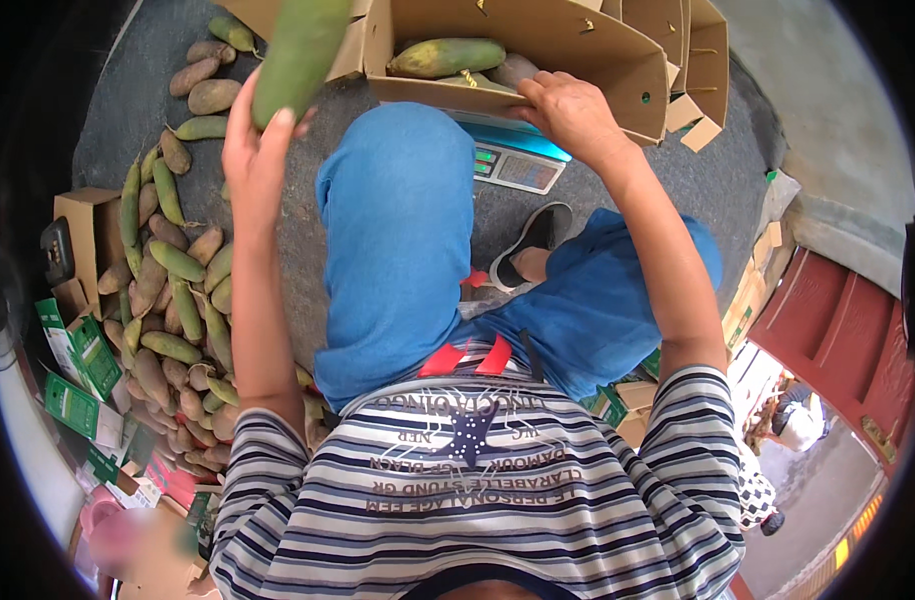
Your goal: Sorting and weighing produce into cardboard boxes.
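Note:
In my left hand (263, 145) is a large green radish (303, 60), lifted beside the box, with my thumb and fingers wrapped around its lower end. My right hand (568, 108) grips the near edge of an open cardboard box (618, 70), fingers curled over the rim. Inside that box lie another green radish (448, 57) and a brownish root (513, 70) partly hidden by the wall. Underneath the box is a digital scale (523, 168) with a blue platform and a lit green display.
A heap of green radishes and brownish roots (163, 290) spreads over the floor at my left. More open cardboard boxes (711, 60) stand at the far right. Green-and-white cartons (83, 350) lie beyond the heap. Near a red door (838, 340) at right, another person (803, 415) is visible.

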A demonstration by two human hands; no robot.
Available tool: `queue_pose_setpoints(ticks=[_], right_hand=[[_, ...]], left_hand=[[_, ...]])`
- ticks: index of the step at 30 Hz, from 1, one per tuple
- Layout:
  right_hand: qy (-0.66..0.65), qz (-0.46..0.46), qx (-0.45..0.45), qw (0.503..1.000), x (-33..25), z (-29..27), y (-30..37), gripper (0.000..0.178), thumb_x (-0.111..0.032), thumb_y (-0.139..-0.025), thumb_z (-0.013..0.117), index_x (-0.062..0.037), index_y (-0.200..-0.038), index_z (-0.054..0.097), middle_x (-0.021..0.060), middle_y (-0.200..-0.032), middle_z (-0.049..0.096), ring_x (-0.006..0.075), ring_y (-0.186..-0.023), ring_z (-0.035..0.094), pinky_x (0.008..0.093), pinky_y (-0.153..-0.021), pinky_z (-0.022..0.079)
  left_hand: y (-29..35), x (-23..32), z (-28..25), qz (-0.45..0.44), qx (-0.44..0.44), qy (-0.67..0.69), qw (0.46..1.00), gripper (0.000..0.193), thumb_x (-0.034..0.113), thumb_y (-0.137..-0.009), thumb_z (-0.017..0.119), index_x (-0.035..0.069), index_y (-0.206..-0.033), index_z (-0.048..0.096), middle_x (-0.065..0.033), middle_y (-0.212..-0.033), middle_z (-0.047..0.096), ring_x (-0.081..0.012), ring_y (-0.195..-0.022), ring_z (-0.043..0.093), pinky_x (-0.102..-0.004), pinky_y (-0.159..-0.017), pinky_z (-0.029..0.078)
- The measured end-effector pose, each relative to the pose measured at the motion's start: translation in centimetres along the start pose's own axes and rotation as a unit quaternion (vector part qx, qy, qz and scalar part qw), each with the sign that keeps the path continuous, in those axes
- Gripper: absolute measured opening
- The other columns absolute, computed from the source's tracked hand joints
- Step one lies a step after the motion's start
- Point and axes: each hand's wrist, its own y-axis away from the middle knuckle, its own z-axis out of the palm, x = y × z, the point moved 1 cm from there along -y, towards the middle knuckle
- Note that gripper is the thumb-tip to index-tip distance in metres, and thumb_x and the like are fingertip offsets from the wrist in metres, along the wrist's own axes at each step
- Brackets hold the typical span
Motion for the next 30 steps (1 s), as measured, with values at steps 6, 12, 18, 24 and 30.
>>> queue_pose_setpoints(ticks=[6,12,18,24,30], right_hand=[[-0.01,-0.02,-0.015,1.0,-0.2,-0.7,-0.3,0.023,-0.029,-0.078,0.061,-0.0066,-0.079,0.054,0.0083,-0.074,0.058,0.0256,-0.074,0.059,0.0359,-0.064,0.048],[-0.009,-0.031,-0.001,0.999,-0.2,-0.4,-0.1,0.026,-0.03,-0.078,0.061,-0.0053,-0.077,0.052,0.0084,-0.075,0.058,0.0254,-0.074,0.059,0.0367,-0.063,0.048],[-0.021,-0.004,-0.039,0.999,0.7,-1.2,0.0,0.036,-0.039,-0.083,0.053,-0.004,-0.08,0.057,0.0108,-0.078,0.06,0.0278,-0.077,0.06,0.0384,-0.066,0.049],[-0.055,0.077,-0.012,0.995,1.1,-4.6,-0.4,0.044,-0.045,-0.088,0.043,-0.0049,-0.091,0.059,0.014,-0.088,0.061,0.0338,-0.083,0.059,0.0419,-0.072,0.047],[-0.007,0.176,0.1,0.979,4.1,-5.1,1.1,0.026,-0.027,-0.084,0.05,-0.0028,-0.08,0.057,0.0161,-0.077,0.059,0.0328,-0.075,0.059,0.0416,-0.068,0.047]], left_hand=[[-3.9,1.8,4.9,0.065,-0.179,-0.138,0.972,0.054,0.025,-0.085,0.058,-0.001,-0.128,0.04,-0.0146,-0.117,0.052,-0.0217,-0.105,0.053,-0.0304,-0.087,0.043],[-0.8,0.3,3.0,-0.016,-0.125,-0.086,0.988,0.038,0.027,-0.089,0.053,0.0,-0.115,0.053,-0.0097,-0.107,0.058,-0.0144,-0.1,0.053,-0.0271,-0.085,0.042],[3.1,-1.9,0.6,-0.144,-0.097,-0.046,0.984,0.031,0.019,-0.09,0.049,0.0,-0.114,0.054,-0.0085,-0.107,0.058,-0.0122,-0.097,0.053,-0.0269,-0.083,0.043],[8.0,-9.3,-3.5,-0.229,-0.097,-0.098,0.964,0.031,0.016,-0.088,0.049,-0.001,-0.114,0.052,-0.0075,-0.098,0.062,-0.0124,-0.088,0.055,-0.0276,-0.079,0.044],[9.6,-11.9,-1.2,-0.236,-0.115,-0.105,0.959,0.03,0.016,-0.088,0.049,-0.001,-0.113,0.053,-0.0076,-0.097,0.062,-0.0125,-0.088,0.055,-0.0278,-0.078,0.045]])
